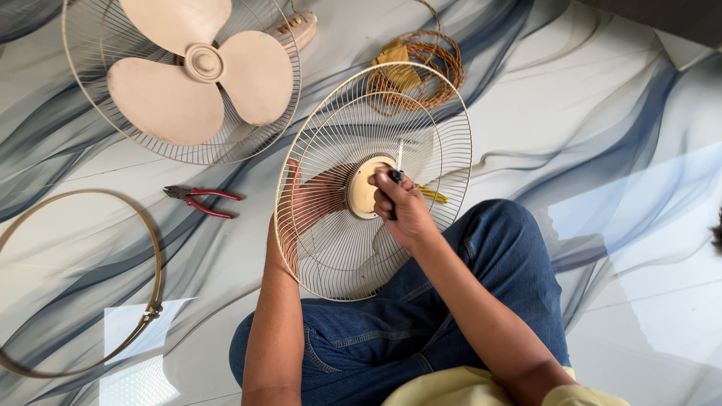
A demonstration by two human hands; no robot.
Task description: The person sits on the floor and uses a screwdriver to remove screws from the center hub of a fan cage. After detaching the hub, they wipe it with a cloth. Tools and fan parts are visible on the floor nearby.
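Left hand [284,225] behind wire fan guard [374,180], fingers grasping its rim, tilted upright over lap. Right hand [402,210] clenched around dark tool [394,180] at guard's hub. Red pliers [201,200] on floor [617,150] left, beside fan blades [197,69].

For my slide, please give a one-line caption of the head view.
Left hand steadies a wire fan guard while right hand holds a dark tool at its hub.

One head-worn camera looks steeply down — close over the person's lap and forearms, with the marbled floor [602,150] filling the frame; no second view shares the scene.
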